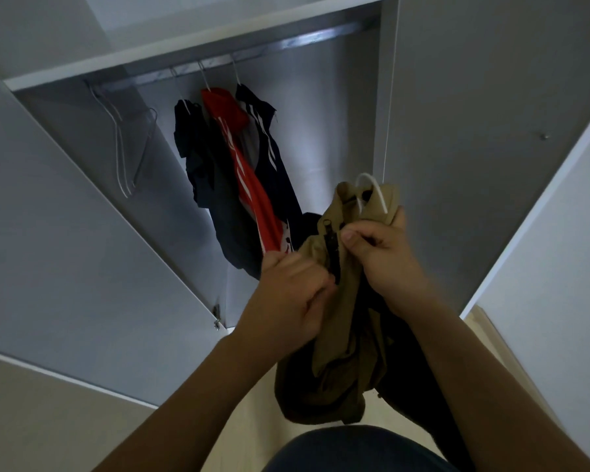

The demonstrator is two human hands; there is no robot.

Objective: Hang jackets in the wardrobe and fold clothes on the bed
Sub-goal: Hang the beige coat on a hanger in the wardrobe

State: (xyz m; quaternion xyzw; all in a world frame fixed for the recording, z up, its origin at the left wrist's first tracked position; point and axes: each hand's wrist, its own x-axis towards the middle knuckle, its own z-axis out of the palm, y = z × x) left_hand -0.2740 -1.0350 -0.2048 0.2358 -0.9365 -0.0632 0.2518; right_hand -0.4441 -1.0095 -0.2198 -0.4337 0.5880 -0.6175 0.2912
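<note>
The right hand (377, 253) is pinching the khaki jacket (344, 335) near its collar, beside the white hanger (372, 190) poking from the neck; the left hand (288, 294) is gripping the front edge by the zip. The jacket is hanging before the open wardrobe (389, 97), below the rail (218, 59) carrying a red jacket (249, 185). It is looking soft and light, best carried by the hanger hook

Both my forearms extended forward and up, bare. My left hand (288, 294) fingers curled, pinching fabric at its front edge. My right hand (384, 253) slightly higher, thumb and fingers pinching fabric opposite.
</note>
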